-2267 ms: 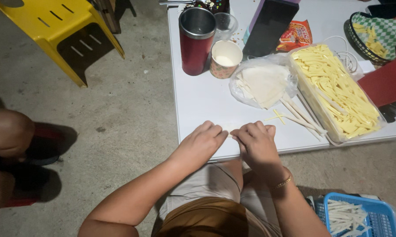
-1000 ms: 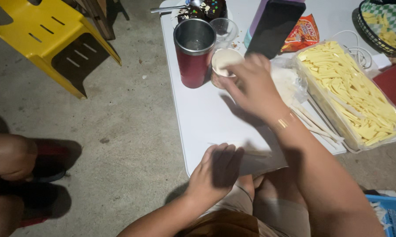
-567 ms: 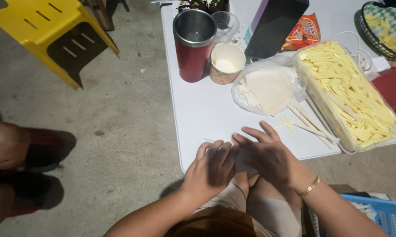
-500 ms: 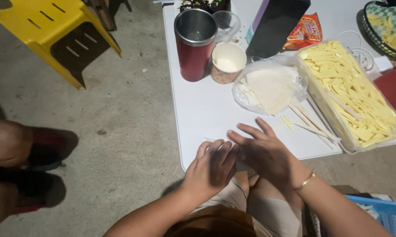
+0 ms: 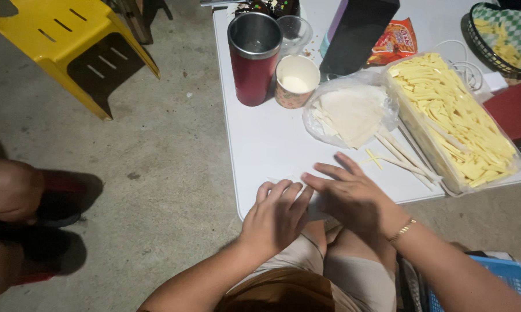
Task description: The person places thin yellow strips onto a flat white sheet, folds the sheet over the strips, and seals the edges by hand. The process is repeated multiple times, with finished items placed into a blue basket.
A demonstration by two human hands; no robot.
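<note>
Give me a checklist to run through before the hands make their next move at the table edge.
1. Both hands at the near table edge: ok, left hand and right hand lie side by side.
2. What is under the fingers: cannot tell, the hands cover it.
3. Wrapper stack in its clear bag within reach: ok, just beyond the right hand.
4. Loose sticks beside the tray of yellow strips: ok.
5. Paper cup upright: ok.
6. Red tumbler upright, apart from the hands: ok.

right hand (image 5: 353, 199) back from cup (image 5: 297, 81), beside left hand (image 5: 276, 216)
</note>
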